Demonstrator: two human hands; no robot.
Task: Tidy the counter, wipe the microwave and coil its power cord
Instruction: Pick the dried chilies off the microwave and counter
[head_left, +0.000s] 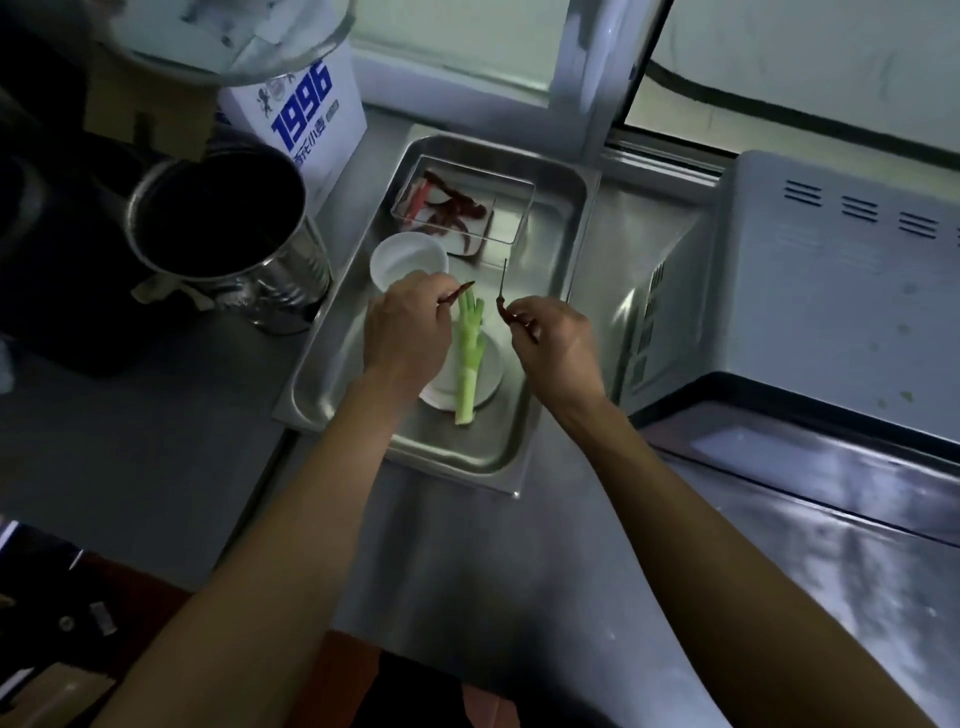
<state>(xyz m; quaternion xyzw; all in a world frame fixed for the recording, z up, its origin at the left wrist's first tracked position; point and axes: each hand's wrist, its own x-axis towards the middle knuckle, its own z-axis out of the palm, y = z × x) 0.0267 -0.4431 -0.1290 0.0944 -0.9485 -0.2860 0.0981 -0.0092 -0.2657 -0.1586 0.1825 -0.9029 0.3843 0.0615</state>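
Note:
A steel tray (545, 322) lies on the counter left of the white microwave (810, 291). My left hand (402, 332) pinches a dried red chili (462, 292) over the tray. My right hand (556, 345) pinches another dried chili (503, 306) with a long thin stem. Between the hands a green leek stalk (467, 353) lies across a small white plate (491, 371). A clear box (511, 208) holding several red chilies stands at the tray's far end, with a white bowl (408, 260) beside it. No power cord shows.
A steel pot (228, 234) stands left of the tray, with a white carton marked 1996 (306, 114) behind it. A glass bowl (234, 41) fills the top left corner. The microwave's door (810, 467) lies open toward me at the right. A window runs along the back.

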